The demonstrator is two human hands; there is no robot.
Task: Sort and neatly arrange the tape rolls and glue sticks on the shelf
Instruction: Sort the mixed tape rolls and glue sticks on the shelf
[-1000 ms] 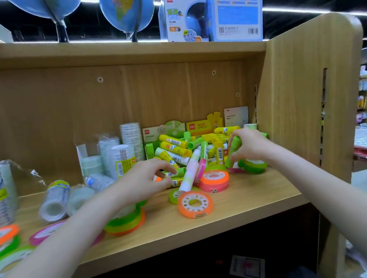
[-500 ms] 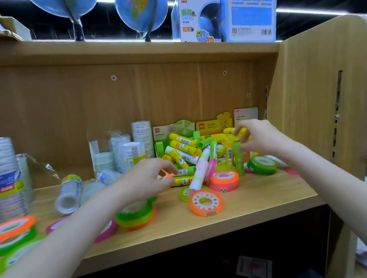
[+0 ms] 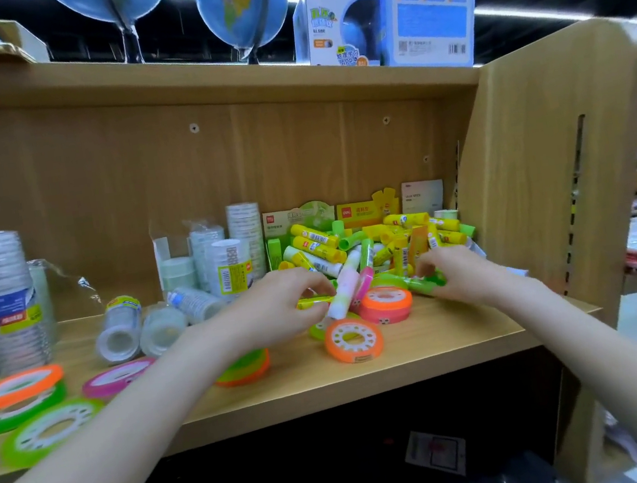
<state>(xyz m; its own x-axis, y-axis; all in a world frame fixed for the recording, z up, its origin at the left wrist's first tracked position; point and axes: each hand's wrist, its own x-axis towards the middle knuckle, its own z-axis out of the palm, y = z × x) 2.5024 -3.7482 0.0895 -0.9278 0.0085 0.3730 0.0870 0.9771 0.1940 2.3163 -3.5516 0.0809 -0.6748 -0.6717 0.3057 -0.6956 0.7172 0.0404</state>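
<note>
A heap of yellow and green glue sticks (image 3: 370, 239) lies at the back right of the wooden shelf (image 3: 427, 343). My left hand (image 3: 277, 309) pinches a thin yellow-green glue stick (image 3: 311, 302) at the heap's front edge. A pink-and-white glue stick (image 3: 344, 289) leans just right of it. My right hand (image 3: 462, 271) grips a green glue stick (image 3: 424, 282) behind an orange-pink tape roll (image 3: 386, 304). Another orange tape roll (image 3: 354, 340) lies flat in front. Neon rolls (image 3: 17, 394) lie at the left.
Stacks of clear tape rolls (image 3: 0, 297) stand at the left and at the back middle (image 3: 229, 267), two lie on their sides (image 3: 119, 333). Product boxes (image 3: 361, 210) line the back wall. The shelf's side panel (image 3: 539, 183) closes the right. Globes and boxes stand above.
My right hand came down from the glue stick heap to the shelf front and now grips a green stick. My left hand moved right and pinches a thin stick.
</note>
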